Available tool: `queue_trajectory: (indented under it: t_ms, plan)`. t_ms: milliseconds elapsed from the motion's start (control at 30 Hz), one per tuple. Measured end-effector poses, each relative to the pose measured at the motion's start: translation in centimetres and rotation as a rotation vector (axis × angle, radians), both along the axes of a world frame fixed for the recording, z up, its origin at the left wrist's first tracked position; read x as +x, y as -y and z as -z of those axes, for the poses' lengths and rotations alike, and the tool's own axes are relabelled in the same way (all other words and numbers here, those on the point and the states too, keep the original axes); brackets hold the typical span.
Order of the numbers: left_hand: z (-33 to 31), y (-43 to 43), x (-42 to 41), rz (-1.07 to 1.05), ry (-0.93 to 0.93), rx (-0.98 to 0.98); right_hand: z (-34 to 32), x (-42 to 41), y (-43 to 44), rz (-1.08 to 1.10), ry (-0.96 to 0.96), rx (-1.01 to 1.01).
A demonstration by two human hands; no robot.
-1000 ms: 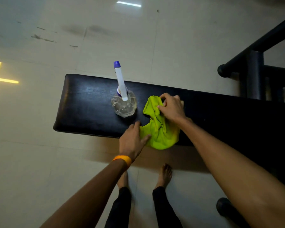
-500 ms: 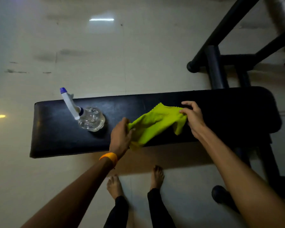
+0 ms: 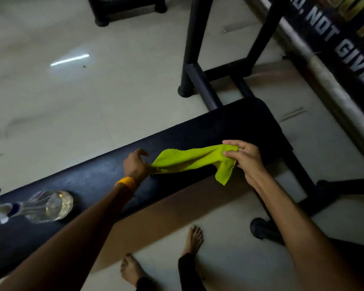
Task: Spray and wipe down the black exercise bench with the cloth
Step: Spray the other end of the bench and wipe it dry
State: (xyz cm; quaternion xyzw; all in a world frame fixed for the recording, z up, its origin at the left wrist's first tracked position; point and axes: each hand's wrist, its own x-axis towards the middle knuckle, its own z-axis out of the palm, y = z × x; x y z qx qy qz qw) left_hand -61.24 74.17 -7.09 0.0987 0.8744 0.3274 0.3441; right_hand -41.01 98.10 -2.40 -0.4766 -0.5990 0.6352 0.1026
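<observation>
The black exercise bench [image 3: 229, 127] runs from the lower left to the right of centre. A yellow-green cloth [image 3: 193, 159] is stretched out just above its padded top. My left hand [image 3: 137, 164], with an orange wristband, pinches the cloth's left end. My right hand [image 3: 245, 159] grips the right end, and a corner of cloth hangs below it. A clear spray bottle [image 3: 47, 205] with a white and blue nozzle stands on the bench at the far left, partly cut off by the frame edge.
Black metal frame legs [image 3: 192, 59] rise from the pale tiled floor behind the bench. A dark banner with white lettering [image 3: 349, 45] runs along the right. My bare feet [image 3: 194, 240] stand in front of the bench, near a black bench foot [image 3: 263, 227].
Both hands lifted the bunched cloth off the bench and pulled it out lengthwise between them. The view swung right, so the bottle now sits at the far left edge.
</observation>
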Motion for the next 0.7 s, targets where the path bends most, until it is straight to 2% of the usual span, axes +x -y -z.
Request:
queue_trajectory:
  t_ms: [133,233,333,467,567,700]
  plan:
    - [-1.4,-5.0,0.3,-0.035,0.387,0.079,-0.2,3.6,-3.4,0.039,-0.002,0.044]
    - [-2.1,-7.9,0.5,0.008,0.647,0.024,-0.3,5.5,-5.7,0.034,0.033,0.100]
    - [-2.4,-10.6,0.7,0.075,0.755,-0.019,-0.2,6.6,-7.5,0.046,0.071,0.163]
    - [-2.3,-14.4,1.2,0.161,0.644,0.081,0.4,7.4,-9.6,0.083,0.101,0.251]
    - [-2.7,-17.1,1.5,0.180,0.441,0.201,1.0,8.2,-10.9,0.125,0.188,0.355]
    - [-3.2,-20.6,1.3,0.335,0.126,0.279,0.9,8.9,-12.0,0.176,0.397,0.641]
